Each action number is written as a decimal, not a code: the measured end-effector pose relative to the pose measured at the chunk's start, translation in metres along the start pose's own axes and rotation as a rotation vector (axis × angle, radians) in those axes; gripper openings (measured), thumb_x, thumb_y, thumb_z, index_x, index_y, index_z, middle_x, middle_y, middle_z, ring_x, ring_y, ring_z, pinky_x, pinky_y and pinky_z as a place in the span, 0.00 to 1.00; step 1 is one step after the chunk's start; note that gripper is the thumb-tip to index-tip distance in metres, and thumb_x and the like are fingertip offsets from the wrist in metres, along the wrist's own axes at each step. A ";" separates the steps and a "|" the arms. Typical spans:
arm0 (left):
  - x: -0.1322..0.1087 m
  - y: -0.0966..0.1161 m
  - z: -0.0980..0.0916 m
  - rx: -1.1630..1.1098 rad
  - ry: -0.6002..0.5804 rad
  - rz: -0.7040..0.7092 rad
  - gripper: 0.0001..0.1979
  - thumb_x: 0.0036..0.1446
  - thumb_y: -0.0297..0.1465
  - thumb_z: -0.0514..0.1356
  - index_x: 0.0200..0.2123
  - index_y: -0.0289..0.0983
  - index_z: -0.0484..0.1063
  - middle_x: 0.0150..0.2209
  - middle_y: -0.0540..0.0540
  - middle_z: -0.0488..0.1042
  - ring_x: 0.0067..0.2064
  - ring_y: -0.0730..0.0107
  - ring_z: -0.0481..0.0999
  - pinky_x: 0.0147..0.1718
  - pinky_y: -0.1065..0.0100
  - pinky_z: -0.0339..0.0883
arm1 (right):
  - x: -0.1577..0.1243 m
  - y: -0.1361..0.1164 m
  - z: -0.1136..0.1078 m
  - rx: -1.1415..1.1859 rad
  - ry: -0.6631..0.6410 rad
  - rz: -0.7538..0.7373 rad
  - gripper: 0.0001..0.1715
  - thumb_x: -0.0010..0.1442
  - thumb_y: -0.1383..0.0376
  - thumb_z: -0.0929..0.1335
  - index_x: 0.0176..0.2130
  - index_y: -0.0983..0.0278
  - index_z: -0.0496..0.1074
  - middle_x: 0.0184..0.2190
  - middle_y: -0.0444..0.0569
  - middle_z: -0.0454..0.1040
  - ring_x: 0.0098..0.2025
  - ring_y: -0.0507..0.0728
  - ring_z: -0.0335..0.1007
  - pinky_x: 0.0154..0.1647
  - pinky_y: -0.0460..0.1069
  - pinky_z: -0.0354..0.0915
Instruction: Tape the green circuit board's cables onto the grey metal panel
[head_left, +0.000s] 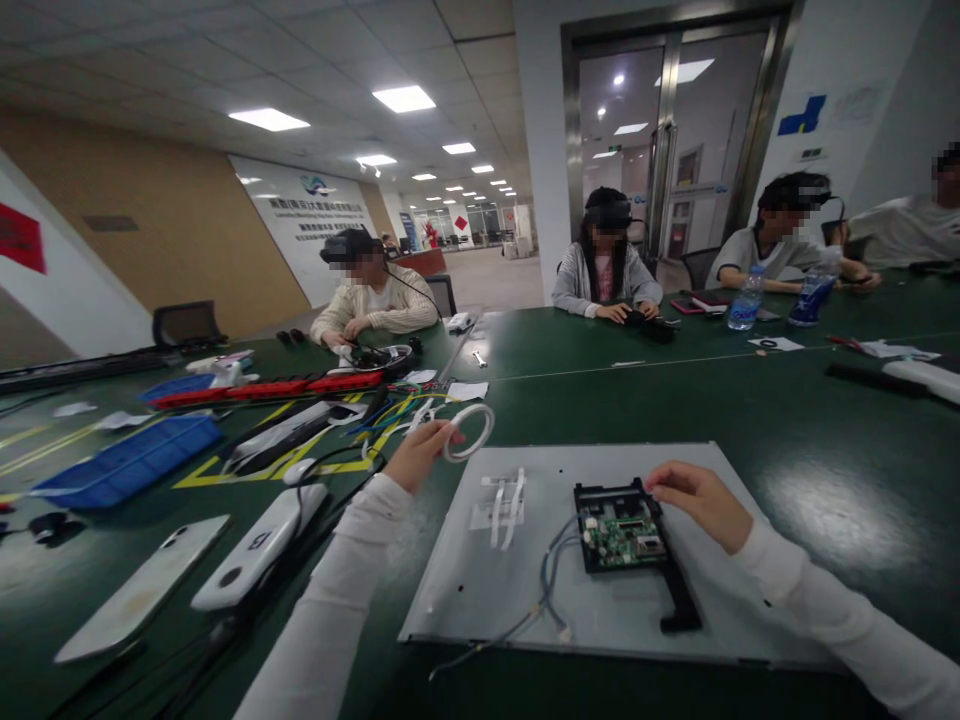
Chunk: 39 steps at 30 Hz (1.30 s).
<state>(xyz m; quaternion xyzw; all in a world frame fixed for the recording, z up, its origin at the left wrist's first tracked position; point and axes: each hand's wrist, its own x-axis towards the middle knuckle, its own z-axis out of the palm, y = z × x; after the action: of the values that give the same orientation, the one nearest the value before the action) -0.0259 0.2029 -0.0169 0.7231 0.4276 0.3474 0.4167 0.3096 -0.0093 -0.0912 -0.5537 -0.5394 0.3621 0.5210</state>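
My left hand (426, 450) grips a thin white roll of tape (470, 433), held up over the rear left corner of a grey metal panel (465, 560). On that panel lies a black plastic frame (616, 572) carrying a green circuit board (622, 540). The fingertips of my right hand (701, 497) are pinched at the frame's upper right corner. Grey cables (546, 580) run from the board's left side over the panel's front edge. Strips of white tape (507, 508) are stuck on the panel's left part.
Left of the panel lie a white phone (146, 588), a white device with a black cable (259, 550) and a blue tray (127, 460). Red bars (270, 390) and loose wires lie behind them. Several people sit across the green table (555, 400); two bottles (746, 300) stand at right.
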 end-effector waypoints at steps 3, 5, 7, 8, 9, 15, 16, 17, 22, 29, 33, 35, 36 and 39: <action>-0.011 0.044 0.033 -0.474 -0.166 -0.061 0.14 0.44 0.39 0.61 0.28 0.34 0.67 0.26 0.49 0.68 0.35 0.68 0.70 0.35 0.67 0.65 | 0.018 -0.032 0.018 0.022 -0.020 -0.070 0.15 0.49 0.63 0.66 0.39 0.65 0.68 0.39 0.50 0.70 0.42 0.55 0.65 0.43 0.51 0.61; -0.014 0.067 0.055 -0.629 -0.281 -0.076 0.11 0.46 0.36 0.61 0.28 0.34 0.66 0.27 0.50 0.67 0.36 0.68 0.70 0.35 0.66 0.65 | 0.033 -0.054 0.029 0.082 -0.028 -0.130 0.22 0.48 0.64 0.67 0.45 0.63 0.64 0.45 0.51 0.66 0.47 0.55 0.61 0.45 0.52 0.61; -0.014 0.082 0.075 -0.740 -0.349 -0.068 0.09 0.47 0.33 0.60 0.30 0.34 0.66 0.28 0.49 0.67 0.37 0.69 0.70 0.36 0.66 0.65 | 0.047 -0.071 0.037 0.165 -0.015 -0.175 0.28 0.48 0.64 0.68 0.49 0.61 0.60 0.49 0.51 0.63 0.50 0.55 0.59 0.47 0.52 0.60; -0.014 0.087 0.083 -0.772 -0.373 -0.060 0.09 0.48 0.33 0.60 0.30 0.34 0.66 0.28 0.49 0.67 0.37 0.69 0.70 0.36 0.66 0.65 | 0.053 -0.077 0.040 0.203 -0.003 -0.189 0.29 0.48 0.63 0.68 0.50 0.61 0.58 0.50 0.52 0.62 0.50 0.55 0.59 0.47 0.52 0.59; -0.013 0.090 0.091 -0.793 -0.387 -0.049 0.09 0.48 0.33 0.60 0.29 0.33 0.66 0.28 0.49 0.66 0.36 0.70 0.70 0.36 0.67 0.65 | 0.059 -0.080 0.042 0.229 0.008 -0.197 0.29 0.49 0.62 0.67 0.50 0.61 0.58 0.50 0.52 0.62 0.49 0.55 0.59 0.48 0.53 0.59; -0.013 0.086 0.116 -0.689 -0.470 -0.034 0.10 0.48 0.34 0.60 0.31 0.33 0.66 0.26 0.49 0.67 0.33 0.72 0.70 0.33 0.70 0.63 | 0.068 -0.075 0.036 -0.021 0.197 -0.263 0.29 0.49 0.57 0.67 0.50 0.61 0.60 0.49 0.51 0.59 0.51 0.57 0.55 0.48 0.53 0.57; -0.013 0.084 0.118 -0.631 -0.475 -0.020 0.11 0.48 0.35 0.60 0.31 0.32 0.67 0.26 0.49 0.67 0.31 0.73 0.69 0.32 0.71 0.62 | 0.067 -0.074 0.033 -0.052 0.140 -0.274 0.26 0.49 0.57 0.67 0.48 0.62 0.62 0.47 0.51 0.62 0.49 0.56 0.57 0.47 0.52 0.57; -0.014 0.083 0.121 -0.561 -0.480 0.006 0.11 0.48 0.35 0.60 0.31 0.32 0.67 0.26 0.49 0.68 0.30 0.73 0.68 0.31 0.71 0.62 | 0.065 -0.074 0.029 -0.050 0.035 -0.269 0.22 0.51 0.57 0.66 0.45 0.63 0.65 0.42 0.51 0.65 0.45 0.55 0.61 0.44 0.51 0.58; -0.016 0.087 0.129 -0.260 -0.507 0.224 0.09 0.51 0.34 0.57 0.32 0.33 0.70 0.27 0.49 0.69 0.29 0.75 0.66 0.30 0.72 0.60 | 0.058 -0.081 0.012 0.177 -0.444 -0.125 0.18 0.53 0.56 0.64 0.39 0.68 0.65 0.22 0.42 0.66 0.24 0.47 0.62 0.28 0.45 0.60; -0.025 0.103 0.132 0.034 -0.243 0.639 0.07 0.53 0.30 0.56 0.34 0.38 0.72 0.38 0.45 0.71 0.44 0.66 0.67 0.45 0.61 0.60 | 0.049 -0.090 0.001 0.135 -0.542 -0.074 0.17 0.50 0.60 0.67 0.37 0.69 0.63 0.28 0.46 0.70 0.27 0.48 0.67 0.32 0.47 0.64; -0.032 0.110 0.136 0.274 -0.063 0.845 0.09 0.52 0.28 0.57 0.37 0.42 0.72 0.39 0.46 0.70 0.48 0.64 0.64 0.48 0.58 0.58 | 0.044 -0.099 0.003 0.010 -0.406 -0.152 0.14 0.51 0.62 0.66 0.37 0.67 0.63 0.29 0.47 0.72 0.29 0.49 0.68 0.35 0.49 0.65; -0.035 0.113 0.139 0.335 -0.030 0.897 0.10 0.52 0.28 0.57 0.38 0.42 0.71 0.40 0.45 0.70 0.47 0.64 0.65 0.46 0.57 0.59 | 0.043 -0.103 0.004 -0.051 -0.355 -0.177 0.13 0.51 0.63 0.66 0.36 0.66 0.62 0.29 0.47 0.72 0.29 0.50 0.69 0.34 0.49 0.66; -0.037 0.114 0.140 0.352 -0.014 0.914 0.10 0.51 0.28 0.57 0.38 0.42 0.71 0.41 0.45 0.70 0.47 0.63 0.65 0.46 0.58 0.60 | 0.043 -0.104 0.004 -0.077 -0.334 -0.185 0.13 0.51 0.63 0.66 0.36 0.66 0.62 0.28 0.46 0.72 0.29 0.50 0.69 0.34 0.49 0.66; -0.040 0.116 0.142 0.364 0.006 0.940 0.09 0.51 0.27 0.58 0.37 0.41 0.71 0.39 0.46 0.71 0.45 0.64 0.66 0.45 0.59 0.61 | 0.043 -0.107 0.004 -0.136 -0.283 -0.205 0.11 0.51 0.63 0.66 0.35 0.65 0.62 0.27 0.45 0.72 0.28 0.51 0.69 0.33 0.49 0.66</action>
<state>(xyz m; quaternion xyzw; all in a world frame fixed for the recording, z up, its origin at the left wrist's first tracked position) 0.1187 0.0898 0.0233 0.8973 0.1109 0.4195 0.0811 0.2893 0.0199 0.0182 -0.4735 -0.6840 0.3441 0.4354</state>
